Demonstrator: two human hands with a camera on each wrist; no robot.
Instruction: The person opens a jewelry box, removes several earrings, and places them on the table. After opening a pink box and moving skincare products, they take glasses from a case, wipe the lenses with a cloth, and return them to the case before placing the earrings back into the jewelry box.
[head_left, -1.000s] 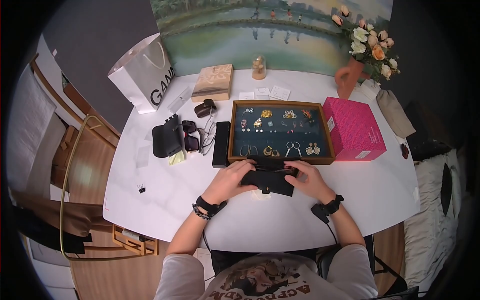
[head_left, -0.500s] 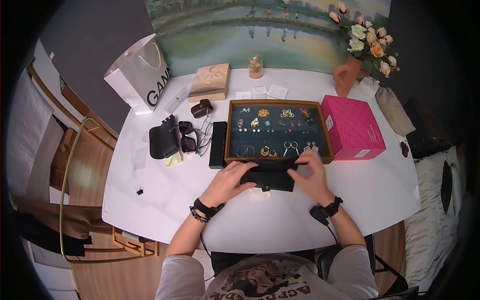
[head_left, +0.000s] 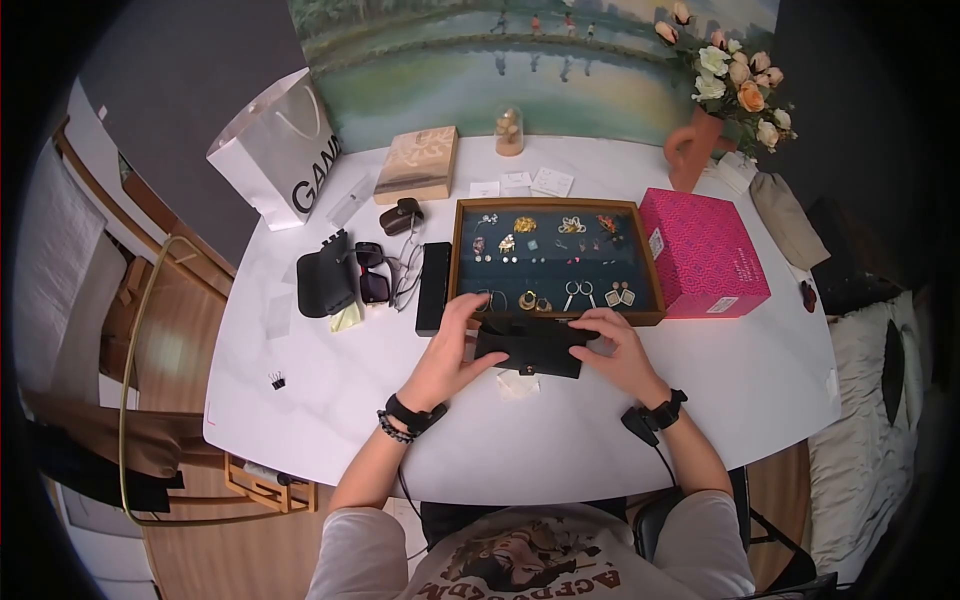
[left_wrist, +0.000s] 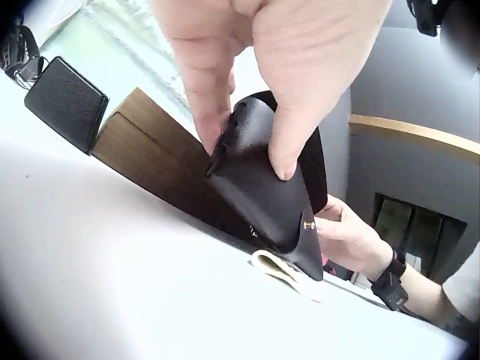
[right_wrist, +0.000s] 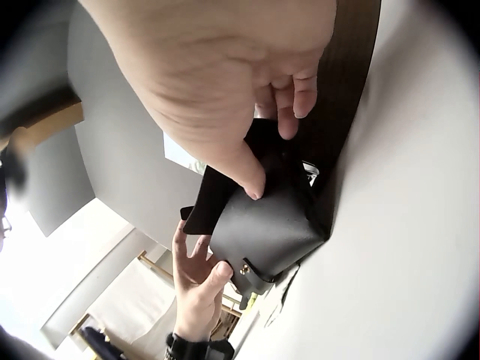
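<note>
A black leather case with a small metal stud stands in front of the wooden jewelry tray. My left hand grips its left end, thumb on the front face and fingers behind. At the other end my right hand holds the case between thumb and fingers. In the left wrist view the case has its flap raised behind. The right wrist view shows the case with something pale and shiny inside its opening. A cream cloth lies beneath the front edge.
A long black box lies left of the tray, with sunglasses and an open dark case farther left. The pink box adjoins the tray's right side. Behind stand a white bag, a wooden box and a flower vase.
My right hand lifted off the case's right end, then came back to it. My left fingers have spread up toward the tray's front edge, and the case has shifted slightly left.
</note>
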